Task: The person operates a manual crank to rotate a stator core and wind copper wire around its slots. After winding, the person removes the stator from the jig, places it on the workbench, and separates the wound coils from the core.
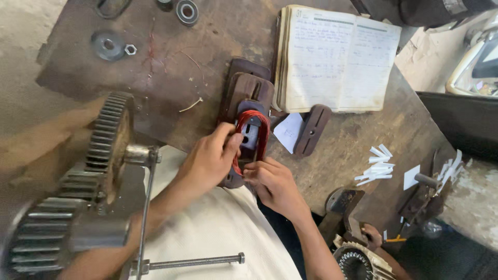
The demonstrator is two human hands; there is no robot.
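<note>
the left hand (210, 158) is closed on the side of a coil of red copper wire (263, 136), with the thumb pressing on its left edge. the right hand (272, 182) is closed too and pinches the lower end of the same coil with the fingertips. the coil is an oval loop and it sits around a dark brown wooden form (244, 101), which lies on the counter (218, 57) just in front of the person, near the counter edge. a small dark block (251, 136) is inside the loop.

just beside the form, to the right, lies another brown wooden piece (312, 130) with a white paper slip (288, 131) partly under it. behind them an open notebook (334, 59) with handwritten pages rests on the counter. far on the counter are a metal washer (108, 45), a nut (130, 50) and a round bearing (187, 11). white paper strips (377, 167) lie near the right edge. on the left, close to the camera, stands a large gear wheel (109, 137) with a threaded rod (194, 263) below it. at the bottom right, another person's hand (371, 236) rests by a round metal part (357, 262).
</note>
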